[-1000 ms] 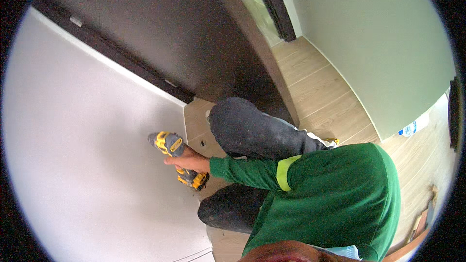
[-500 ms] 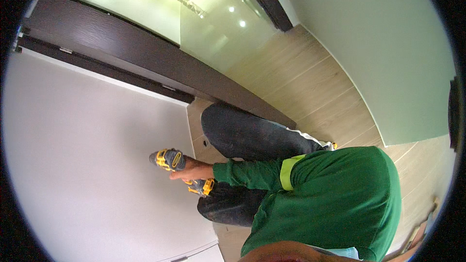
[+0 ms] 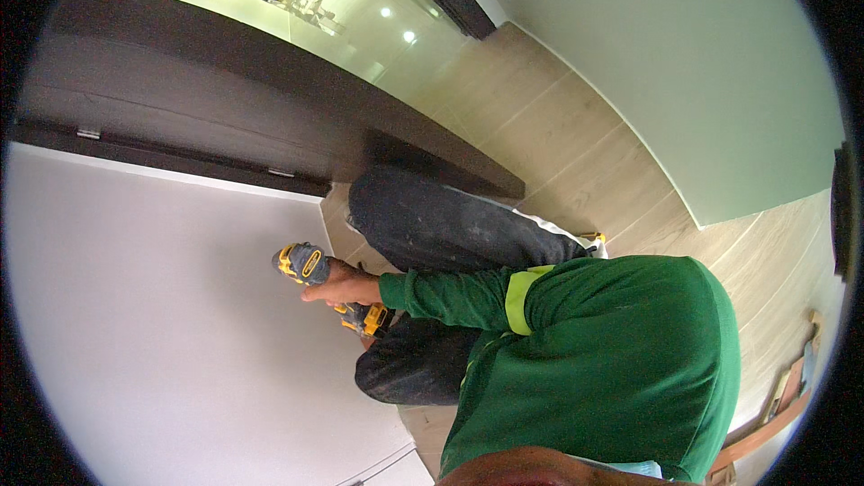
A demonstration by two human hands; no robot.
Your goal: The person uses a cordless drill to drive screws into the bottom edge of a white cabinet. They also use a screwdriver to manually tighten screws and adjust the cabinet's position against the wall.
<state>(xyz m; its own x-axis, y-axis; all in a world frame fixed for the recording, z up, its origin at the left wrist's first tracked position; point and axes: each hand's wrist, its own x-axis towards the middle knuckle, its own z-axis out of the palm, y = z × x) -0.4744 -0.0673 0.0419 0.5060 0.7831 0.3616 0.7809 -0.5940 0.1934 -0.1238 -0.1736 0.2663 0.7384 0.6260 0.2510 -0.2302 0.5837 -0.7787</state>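
Observation:
My right hand is shut on a yellow and black cordless drill, its chuck end pointing left, close to the white wall. A small patch of skin below the drill's battery may be my left hand, mostly hidden, so its fingers cannot be made out. My bent legs in dark trousers lie beside a dark brown door, which has a bare wood-grain face. Metal hinges sit along the dark frame at the wall's edge.
Beyond the door is a bright room with a glossy floor. A pale green wall rises on the right above wood-look floor tiles. Wood pieces lie at the lower right. A small yellow object is by my foot.
The door has swung, revealing the lit room behind it. My hand and the drill dipped, then rose slightly leftward. The whole view has shifted a little.

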